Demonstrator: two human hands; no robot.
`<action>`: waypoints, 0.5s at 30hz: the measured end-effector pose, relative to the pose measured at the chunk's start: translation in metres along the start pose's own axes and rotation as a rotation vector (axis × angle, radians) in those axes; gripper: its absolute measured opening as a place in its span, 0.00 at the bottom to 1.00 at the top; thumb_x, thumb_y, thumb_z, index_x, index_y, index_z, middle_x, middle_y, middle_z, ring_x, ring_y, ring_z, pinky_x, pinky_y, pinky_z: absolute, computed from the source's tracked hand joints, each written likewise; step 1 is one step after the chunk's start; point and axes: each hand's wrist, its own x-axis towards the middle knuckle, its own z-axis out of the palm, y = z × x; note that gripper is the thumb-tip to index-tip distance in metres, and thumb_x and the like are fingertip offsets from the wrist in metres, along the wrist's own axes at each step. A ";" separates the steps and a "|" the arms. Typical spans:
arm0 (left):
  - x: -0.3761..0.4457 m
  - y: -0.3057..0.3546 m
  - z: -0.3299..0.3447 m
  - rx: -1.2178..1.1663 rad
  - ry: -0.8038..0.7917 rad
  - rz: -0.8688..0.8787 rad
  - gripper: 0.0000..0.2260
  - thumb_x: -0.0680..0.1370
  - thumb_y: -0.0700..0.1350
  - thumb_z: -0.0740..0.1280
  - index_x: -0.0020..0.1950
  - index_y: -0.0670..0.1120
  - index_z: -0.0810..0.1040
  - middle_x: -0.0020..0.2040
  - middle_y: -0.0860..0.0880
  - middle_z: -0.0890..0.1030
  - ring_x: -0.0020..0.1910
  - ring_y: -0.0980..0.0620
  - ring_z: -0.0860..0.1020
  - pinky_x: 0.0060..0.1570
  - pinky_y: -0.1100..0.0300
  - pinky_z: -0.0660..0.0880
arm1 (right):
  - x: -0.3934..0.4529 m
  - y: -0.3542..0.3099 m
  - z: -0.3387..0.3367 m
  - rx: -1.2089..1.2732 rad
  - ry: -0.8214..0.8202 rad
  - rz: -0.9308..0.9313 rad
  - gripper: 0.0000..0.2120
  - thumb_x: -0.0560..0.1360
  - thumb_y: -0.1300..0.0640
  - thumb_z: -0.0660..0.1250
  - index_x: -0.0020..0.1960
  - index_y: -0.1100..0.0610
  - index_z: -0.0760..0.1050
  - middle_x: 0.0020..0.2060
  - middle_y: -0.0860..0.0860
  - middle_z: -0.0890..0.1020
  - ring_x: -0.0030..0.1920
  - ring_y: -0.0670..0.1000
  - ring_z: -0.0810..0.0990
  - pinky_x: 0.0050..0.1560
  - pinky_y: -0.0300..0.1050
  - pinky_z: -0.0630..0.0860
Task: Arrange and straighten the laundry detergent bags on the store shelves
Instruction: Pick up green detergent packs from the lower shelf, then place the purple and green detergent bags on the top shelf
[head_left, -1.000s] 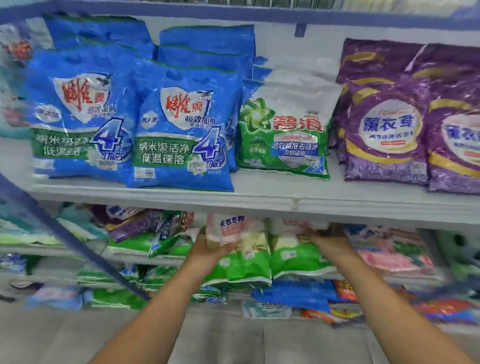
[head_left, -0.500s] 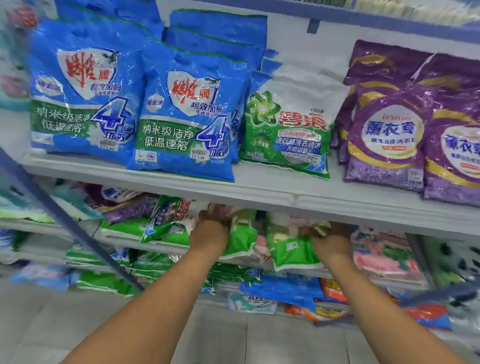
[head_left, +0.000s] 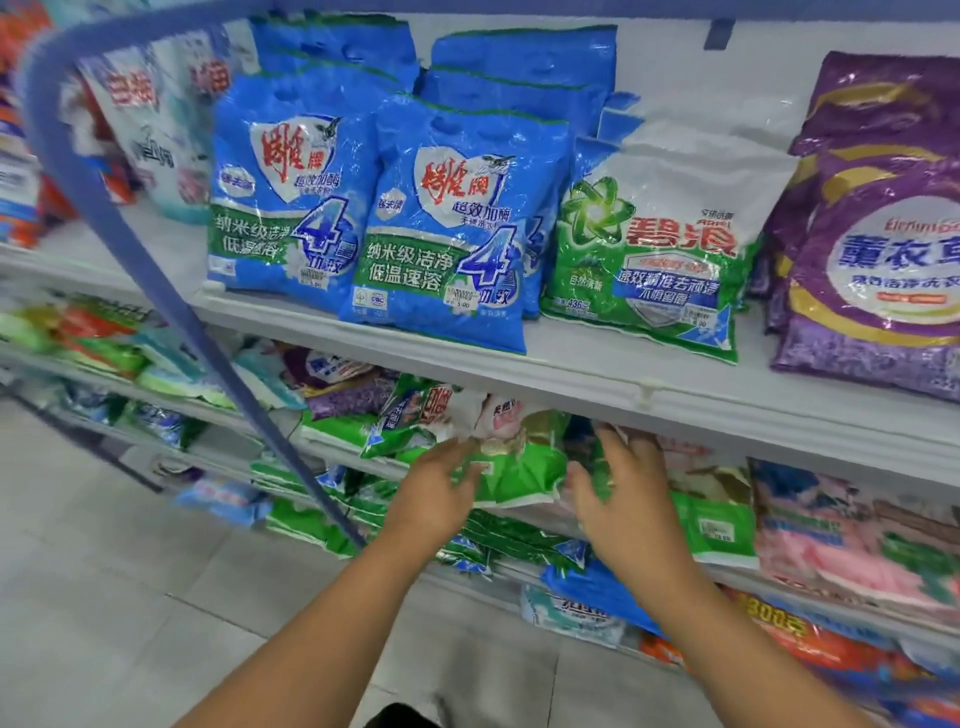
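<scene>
A green and white detergent bag (head_left: 524, 462) leans on the middle shelf (head_left: 779, 577), just under the upper shelf's edge (head_left: 582, 384). My left hand (head_left: 434, 499) touches its left edge with fairly straight fingers. My right hand (head_left: 621, 493) is at its right edge with fingers spread, partly covering another green bag (head_left: 719, 525). More green bags (head_left: 395, 421) lie slumped to the left. On the upper shelf stand two blue bags (head_left: 452, 223), a green and white bag (head_left: 660, 244) and purple bags (head_left: 878, 260).
A blue metal rail (head_left: 156, 291) runs diagonally across the left, in front of the shelves. Pink bags (head_left: 841, 540) lie right of my hands. Blue and orange bags (head_left: 597, 592) fill the lowest shelf. Grey tiled floor (head_left: 130, 597) spreads at lower left.
Both hands have drawn back from under the upper shelf and opened. The green and white bag now sits between them. The view has shifted left and closer.
</scene>
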 end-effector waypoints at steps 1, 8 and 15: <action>0.001 -0.008 -0.009 0.009 0.034 0.006 0.18 0.82 0.49 0.66 0.72 0.53 0.75 0.75 0.49 0.71 0.74 0.50 0.70 0.72 0.57 0.65 | -0.002 -0.010 0.007 0.028 0.005 -0.080 0.25 0.79 0.54 0.67 0.74 0.51 0.69 0.65 0.50 0.70 0.68 0.51 0.68 0.69 0.46 0.68; 0.032 -0.077 -0.060 -0.036 0.213 -0.065 0.12 0.81 0.46 0.68 0.63 0.46 0.81 0.63 0.45 0.80 0.57 0.44 0.80 0.52 0.61 0.71 | -0.010 -0.056 0.083 0.207 -0.248 -0.016 0.13 0.81 0.54 0.65 0.65 0.49 0.76 0.59 0.43 0.78 0.56 0.39 0.77 0.57 0.31 0.73; 0.080 -0.134 -0.123 -0.389 0.359 -0.380 0.15 0.81 0.48 0.68 0.58 0.37 0.73 0.43 0.41 0.79 0.40 0.42 0.79 0.35 0.59 0.66 | 0.040 -0.106 0.180 0.952 -0.431 0.867 0.16 0.82 0.53 0.65 0.65 0.61 0.70 0.57 0.61 0.81 0.52 0.61 0.84 0.51 0.53 0.82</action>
